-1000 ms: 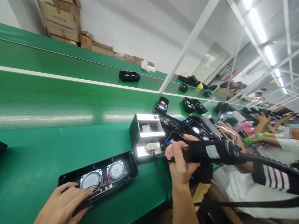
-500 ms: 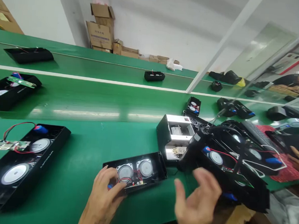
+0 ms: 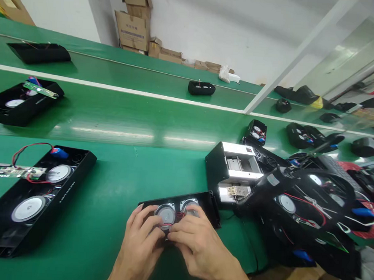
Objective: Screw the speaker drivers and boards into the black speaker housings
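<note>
A small black speaker housing [image 3: 202, 201] with two round silver drivers lies open on the green bench in front of me. My left hand [image 3: 141, 238] grips its near left side, fingers curled over the edge by the left driver. My right hand [image 3: 196, 242] lies over the near right part, fingertips pinched together on the wiring between the drivers. What they pinch is too small to make out. The black electric screwdriver [image 3: 263, 189] rests on the pile of housings to the right, a hand's width from my right hand.
A black and silver screw feeder box [image 3: 232, 170] stands behind the housing. A large open speaker housing [image 3: 34, 198] with a loose circuit board lies at the left, another [image 3: 21, 104] behind it. Stacked housings [image 3: 312, 215] crowd the right. Cardboard boxes [image 3: 133, 22] stand by the wall.
My right hand let go of the electric screwdriver, which now rests at the right, and came down onto the small housing beside my left hand. The view swung left.
</note>
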